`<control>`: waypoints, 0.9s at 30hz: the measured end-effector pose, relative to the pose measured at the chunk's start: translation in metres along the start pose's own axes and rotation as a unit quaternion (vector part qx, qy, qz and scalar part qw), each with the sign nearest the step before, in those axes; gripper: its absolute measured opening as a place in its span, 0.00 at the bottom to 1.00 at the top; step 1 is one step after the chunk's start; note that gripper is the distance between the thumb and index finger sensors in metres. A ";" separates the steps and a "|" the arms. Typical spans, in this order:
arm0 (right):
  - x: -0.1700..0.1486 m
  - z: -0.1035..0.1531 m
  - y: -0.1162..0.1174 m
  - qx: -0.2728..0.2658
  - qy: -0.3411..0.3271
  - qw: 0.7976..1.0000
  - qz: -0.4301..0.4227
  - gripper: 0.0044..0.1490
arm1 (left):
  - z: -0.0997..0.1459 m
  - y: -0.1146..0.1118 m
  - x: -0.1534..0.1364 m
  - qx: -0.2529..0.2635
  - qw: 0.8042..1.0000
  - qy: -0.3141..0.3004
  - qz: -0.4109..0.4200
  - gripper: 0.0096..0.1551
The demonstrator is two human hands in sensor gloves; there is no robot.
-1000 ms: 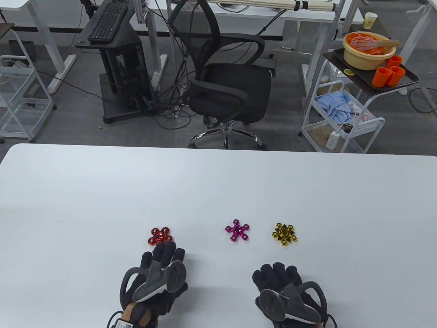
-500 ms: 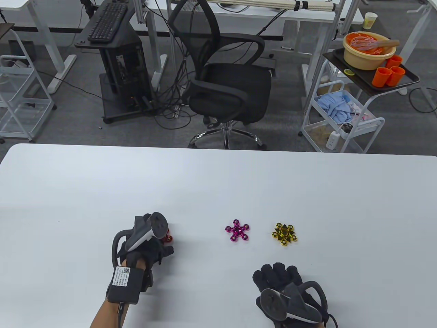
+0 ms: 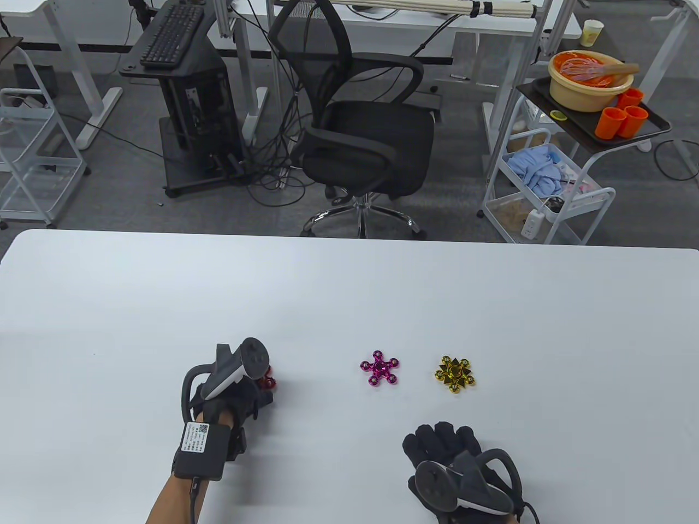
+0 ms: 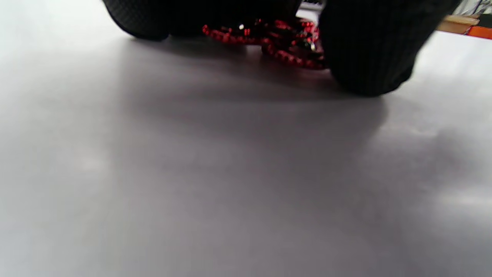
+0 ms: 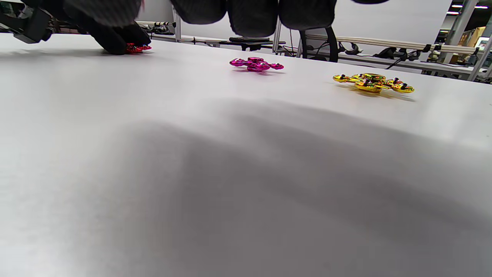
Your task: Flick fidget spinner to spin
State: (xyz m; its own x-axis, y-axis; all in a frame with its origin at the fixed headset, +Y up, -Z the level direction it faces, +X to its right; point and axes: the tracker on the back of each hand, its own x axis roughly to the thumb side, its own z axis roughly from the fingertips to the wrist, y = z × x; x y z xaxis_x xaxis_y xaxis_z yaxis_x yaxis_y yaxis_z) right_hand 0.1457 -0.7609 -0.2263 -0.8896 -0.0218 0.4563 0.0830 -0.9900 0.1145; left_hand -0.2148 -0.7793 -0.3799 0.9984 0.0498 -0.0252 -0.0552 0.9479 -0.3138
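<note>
**Red spinner under the left hand, ready for a flick**

Red metallic lobes of the red fidget spinner peek out from beneath the left hand, lying flat on the white desk toward its near-left part. In the left wrist view the gloved fingers come down on either side of the red fidget spinner, touching or nearly touching it; whether they press its hub or pinch a lobe cannot be told. It has no single long axis: the lobes radiate evenly around the hub, so a sideways stroke on any lobe should turn it. The left hand is clearly the nearer one, directly over the toy, so the flick looks to be its job. The right hand rests palm-down on the desk well apart to the right, fingers loosely curled, holding nothing. Between and beyond them lie a magenta spinner and a gold spinner, both untouched.
</note>
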 end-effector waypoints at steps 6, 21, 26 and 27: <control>0.001 0.000 -0.002 -0.006 0.001 1.000 0.001 0.41 | 0.009 -0.002 0.012 0.073 0.995 -0.022 -0.058 0.45; 0.008 0.001 -0.002 -0.004 -0.008 1.000 -0.001 0.41 | 0.089 -0.020 0.043 0.073 0.983 -0.167 -0.037 0.44; 0.018 0.001 -0.005 -0.004 -0.029 0.999 -0.029 0.40 | 0.093 -0.032 0.048 0.066 0.979 -0.179 -0.066 0.44; 0.023 0.001 -0.005 -0.004 -0.037 0.999 -0.039 0.41 | 0.094 -0.033 0.049 0.067 0.978 -0.182 -0.075 0.44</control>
State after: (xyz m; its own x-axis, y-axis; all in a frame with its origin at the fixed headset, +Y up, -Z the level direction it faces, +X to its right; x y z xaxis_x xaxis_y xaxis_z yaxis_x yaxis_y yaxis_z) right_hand 0.1252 -0.7561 -0.2159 -0.8573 0.0649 0.5106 0.0111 -0.9894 0.1445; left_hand -0.1628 -0.7788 -0.2817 0.9334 -0.0079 0.3588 0.0699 0.9846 -0.1601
